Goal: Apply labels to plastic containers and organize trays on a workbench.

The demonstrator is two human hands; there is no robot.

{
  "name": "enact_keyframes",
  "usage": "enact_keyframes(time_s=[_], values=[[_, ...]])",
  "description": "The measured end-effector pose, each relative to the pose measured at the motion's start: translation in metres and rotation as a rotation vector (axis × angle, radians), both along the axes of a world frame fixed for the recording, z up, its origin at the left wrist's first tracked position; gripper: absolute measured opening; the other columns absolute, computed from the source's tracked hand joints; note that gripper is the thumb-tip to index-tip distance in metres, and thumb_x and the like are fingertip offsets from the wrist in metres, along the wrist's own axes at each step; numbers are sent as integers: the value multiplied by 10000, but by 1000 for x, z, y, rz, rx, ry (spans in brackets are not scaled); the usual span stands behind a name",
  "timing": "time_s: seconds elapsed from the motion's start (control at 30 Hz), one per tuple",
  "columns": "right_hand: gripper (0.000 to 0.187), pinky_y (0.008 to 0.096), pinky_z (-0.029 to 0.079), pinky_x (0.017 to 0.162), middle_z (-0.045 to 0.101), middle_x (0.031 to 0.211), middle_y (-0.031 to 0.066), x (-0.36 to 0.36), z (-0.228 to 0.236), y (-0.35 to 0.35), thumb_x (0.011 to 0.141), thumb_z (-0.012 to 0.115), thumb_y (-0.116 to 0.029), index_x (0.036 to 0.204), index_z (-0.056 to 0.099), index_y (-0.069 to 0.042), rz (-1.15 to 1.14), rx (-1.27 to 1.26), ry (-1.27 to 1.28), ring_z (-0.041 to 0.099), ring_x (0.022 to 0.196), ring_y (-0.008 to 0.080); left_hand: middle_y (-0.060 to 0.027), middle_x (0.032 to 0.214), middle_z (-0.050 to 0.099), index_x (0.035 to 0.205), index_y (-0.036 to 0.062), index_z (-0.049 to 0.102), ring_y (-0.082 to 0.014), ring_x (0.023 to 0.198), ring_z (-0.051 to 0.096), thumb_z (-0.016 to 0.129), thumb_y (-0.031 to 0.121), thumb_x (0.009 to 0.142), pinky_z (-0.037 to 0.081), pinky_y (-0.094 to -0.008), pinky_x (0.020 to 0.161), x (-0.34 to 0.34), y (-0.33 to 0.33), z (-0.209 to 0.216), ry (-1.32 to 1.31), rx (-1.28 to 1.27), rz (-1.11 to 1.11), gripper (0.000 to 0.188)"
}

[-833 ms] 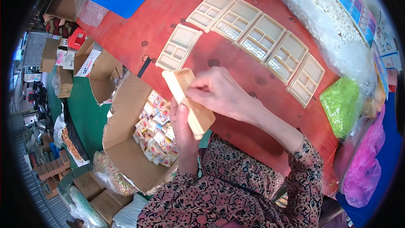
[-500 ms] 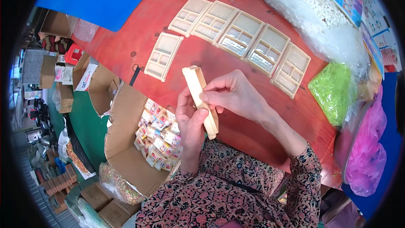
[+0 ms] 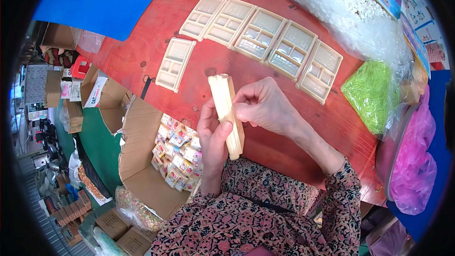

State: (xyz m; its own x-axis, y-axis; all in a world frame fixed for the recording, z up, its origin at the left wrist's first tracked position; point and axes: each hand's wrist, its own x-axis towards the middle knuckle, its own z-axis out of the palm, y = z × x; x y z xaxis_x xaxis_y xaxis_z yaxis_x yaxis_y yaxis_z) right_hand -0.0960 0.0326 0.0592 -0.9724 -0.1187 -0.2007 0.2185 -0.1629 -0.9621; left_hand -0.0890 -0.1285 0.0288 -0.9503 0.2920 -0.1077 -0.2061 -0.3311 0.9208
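Observation:
My left hand is closed round a cream plastic compartment tray, held upright and edge-on, so its inside is mostly hidden. The left thumb presses on its long side. At the tray's right side my right hand is closed, thumb and forefinger pinched together against the edge; whatever lies between those fingertips is hidden. Beyond my hands, several like trays lie face up in a slanting row on the red table. A single tray lies apart to the left of that row.
A cardboard box of small printed packets stands left of my lap. On the right are a bag of green shreds and a pink plastic bag. A clear bag of white pieces lies at the far right.
My right hand's fingertips have drawn slightly to the right along the held tray's edge. The tray has turned a little more upright in my left hand. The view has shifted slightly.

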Motion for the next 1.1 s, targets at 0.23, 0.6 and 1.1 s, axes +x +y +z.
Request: enact_keyframes(time_s=[0.23, 0.6, 1.1], values=[[140, 198, 329, 409, 539, 539, 19, -9, 4, -8, 728, 582, -79, 664, 633, 34, -173, -112, -160, 461, 456, 41, -121, 1141, 561, 1274, 27, 438, -210, 1014, 580, 423, 413, 936, 482, -356, 878, 6, -14, 12, -324, 115, 90, 514], [102, 433, 482, 673, 573, 794, 171, -47, -36, -59, 781, 609, -66, 783, 575, 30, -196, 742, 362, 590, 793, 365, -166, 1060, 591, 1282, 6, 405, -253, 884, 629, 442, 433, 920, 528, -359, 755, -11, -80, -3, -110, -111, 446, 561], [99, 427, 506, 679, 543, 862, 205, -94, -76, -74, 760, 583, 2, 827, 581, 75, -180, 946, 627, 584, 819, 363, -188, 1100, 562, 1294, -18, 374, -277, 905, 619, 427, 433, 917, 513, -368, 789, -16, -69, -2, -58, -159, 442, 589]])
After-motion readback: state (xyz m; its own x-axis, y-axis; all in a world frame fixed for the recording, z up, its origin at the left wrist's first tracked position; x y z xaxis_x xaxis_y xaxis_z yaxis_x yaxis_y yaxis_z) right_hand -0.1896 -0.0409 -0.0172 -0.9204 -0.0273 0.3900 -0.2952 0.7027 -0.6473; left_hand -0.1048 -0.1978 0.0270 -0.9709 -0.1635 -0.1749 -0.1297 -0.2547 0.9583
